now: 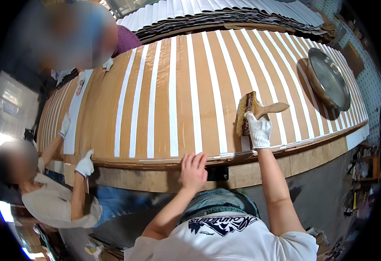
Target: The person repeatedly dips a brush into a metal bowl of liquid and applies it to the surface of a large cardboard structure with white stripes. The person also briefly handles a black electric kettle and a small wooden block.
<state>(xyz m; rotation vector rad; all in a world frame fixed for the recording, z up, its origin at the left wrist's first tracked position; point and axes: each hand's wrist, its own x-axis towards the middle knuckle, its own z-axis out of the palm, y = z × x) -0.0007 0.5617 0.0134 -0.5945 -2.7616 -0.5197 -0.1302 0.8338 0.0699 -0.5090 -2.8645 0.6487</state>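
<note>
My right hand (259, 130), in a white knit glove, grips a wide wooden brush (252, 106) near where its handle meets the bristle head. The handle sticks out to the right. Its bristles touch or hover just over brown cardboard sheets (208, 108) lined with long white strips (173, 100); I cannot tell which. Bare, my left hand (194, 172) rests on the near edge of the cardboard, fingers stretched out and holding nothing. A round metal basin (349, 102) with pale, cloudy contents sits on the right end of the sheets.
At the left, a co-worker's gloved hands (85, 164) touch the cardboard around a white strip. Another person leans in from the far left, hands over the sheets. Behind the table lies a stack of pleated white sheets (216, 15). A wooden table edge (138, 180) runs before me.
</note>
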